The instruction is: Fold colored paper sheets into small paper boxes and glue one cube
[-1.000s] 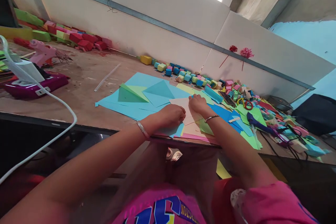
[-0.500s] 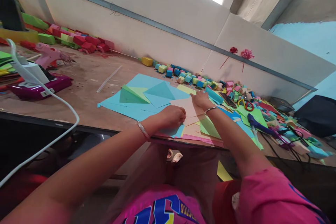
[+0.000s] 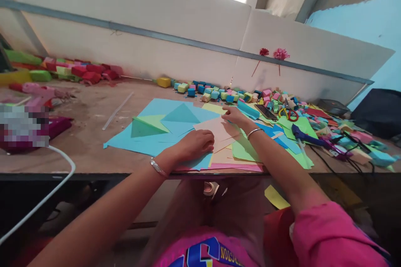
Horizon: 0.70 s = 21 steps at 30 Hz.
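Observation:
My left hand rests on the near side of the paper pile, fingers curled at the left edge of a pale pink paper sheet. Over that sheet's far edge is my right hand, its index finger stretched out and the thumb a little apart from it. Light blue paper sheets lie to the left, topped by a folded green paper piece. Beneath my right forearm is a green paper sheet. Pink sheets show at the table's front edge.
Small coloured paper boxes line the wall. To the right are scissors, a phone, a dark glue gun with cables, and paper scraps. A clear glue stick and a white cable are on the left.
The view has tilted and shifted. My right index finger has stretched out from a closed grip, and my left fingers look looser. The pale pink sheet stays between my hands.

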### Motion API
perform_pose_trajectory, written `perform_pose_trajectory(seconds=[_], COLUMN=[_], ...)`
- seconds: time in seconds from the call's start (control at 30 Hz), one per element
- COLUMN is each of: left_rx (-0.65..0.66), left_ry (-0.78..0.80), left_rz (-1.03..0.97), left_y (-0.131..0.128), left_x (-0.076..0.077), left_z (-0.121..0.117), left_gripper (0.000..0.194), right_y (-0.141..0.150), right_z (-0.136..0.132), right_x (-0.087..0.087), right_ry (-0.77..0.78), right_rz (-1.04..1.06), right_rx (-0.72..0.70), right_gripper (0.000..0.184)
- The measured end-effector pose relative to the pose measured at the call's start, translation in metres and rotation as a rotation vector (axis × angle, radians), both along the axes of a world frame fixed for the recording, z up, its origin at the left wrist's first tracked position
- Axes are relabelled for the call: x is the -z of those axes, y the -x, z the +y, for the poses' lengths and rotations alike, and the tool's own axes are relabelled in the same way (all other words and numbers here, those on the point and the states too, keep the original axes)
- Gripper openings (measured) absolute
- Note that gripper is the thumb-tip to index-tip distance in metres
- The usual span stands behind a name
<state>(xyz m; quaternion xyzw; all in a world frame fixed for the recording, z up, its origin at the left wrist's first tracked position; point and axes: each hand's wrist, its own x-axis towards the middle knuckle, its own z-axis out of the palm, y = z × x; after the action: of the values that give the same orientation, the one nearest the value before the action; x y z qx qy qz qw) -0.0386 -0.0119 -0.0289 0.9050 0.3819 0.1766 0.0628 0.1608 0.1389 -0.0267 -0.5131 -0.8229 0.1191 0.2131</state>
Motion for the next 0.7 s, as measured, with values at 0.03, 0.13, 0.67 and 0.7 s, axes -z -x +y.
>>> perform_pose_trajectory(seconds=[0.03,0.13,0.67,0.7], left_rx=[0.002,0.008,0.031,0.008], left_ry=[0.005,0.031,0.282,0.299], left_rz=[-0.007,-0.021,0.129,0.115], left_y=[0.001,0.002,-0.007,-0.009], left_x=[-0.001,-0.003,-0.040,-0.042], left_z=[0.000,0.002,0.027,0.032], left_gripper=[0.015,0.015,0.015,0.015], right_y=[-0.001,-0.006,0.003,0.001], right_z=[0.000,0.002,0.006,0.007], right_x=[0.000,0.000,0.013,0.012], right_ry=[0.004,0.024,-0.041,-0.028], right_rz=[0.034,0.112,0.136,0.123], right_rx=[0.000,-0.011,0.043,0.037], right_gripper=[0.036,0.019,0.045,0.041])
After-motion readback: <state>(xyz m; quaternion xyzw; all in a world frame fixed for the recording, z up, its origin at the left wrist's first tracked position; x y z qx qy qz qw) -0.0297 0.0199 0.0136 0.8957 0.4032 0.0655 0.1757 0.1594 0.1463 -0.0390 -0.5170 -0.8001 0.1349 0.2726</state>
